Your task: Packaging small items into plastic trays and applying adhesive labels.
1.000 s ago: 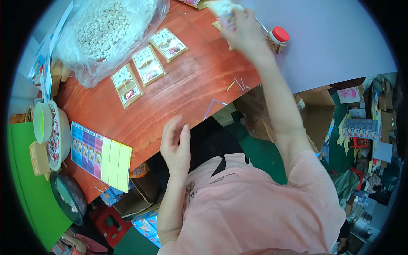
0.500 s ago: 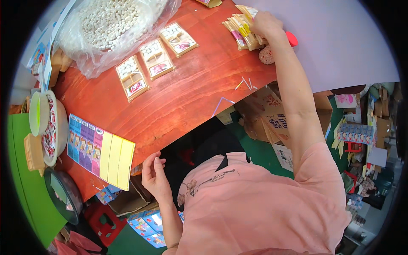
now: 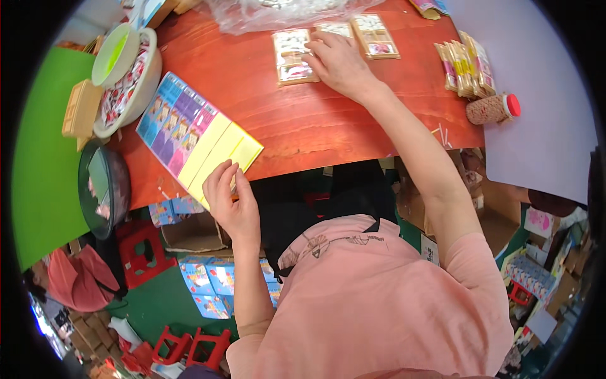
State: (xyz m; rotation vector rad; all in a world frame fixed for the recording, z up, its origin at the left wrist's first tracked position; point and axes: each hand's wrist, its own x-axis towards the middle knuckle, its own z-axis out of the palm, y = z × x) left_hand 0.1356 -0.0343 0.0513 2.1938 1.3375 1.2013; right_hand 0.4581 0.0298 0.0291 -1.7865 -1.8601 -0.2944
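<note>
The right hand (image 3: 341,63) is laid flat, fingers spread, on the middle one of three small flat packets (image 3: 333,30) near the far edge of the red table (image 3: 315,120); nothing is pinched, the packet is only pressed under the fingertips, and most of it is hidden by them. A second packet (image 3: 292,55) lies just to its left, touching or nearly so, and a third (image 3: 375,35) just to its right.

The left hand (image 3: 230,199) is held at the near edge of the table, fingers loosely curled and touching the yellow end of a long printed card sheet (image 3: 192,132), which overhangs that edge. Whether the sheet is actually gripped cannot be told.

Further out, a clear plastic bag (image 3: 278,9) is seen along the far edge behind the packets. A row of narrow wrapped packs (image 3: 464,60) lies at the right end of the table, with a small red-capped jar (image 3: 489,108) on its side just beside them. At the left end a white bowl (image 3: 129,85) full of small wrapped pieces stands with a green dish (image 3: 113,54) tilted in it.

As a judgement: with only flat pressure applied, the middle packet may be slid into its neighbours and their row disturbed. The overhanging sheet may be tipped off the near edge if it is pulled by the left hand.
</note>
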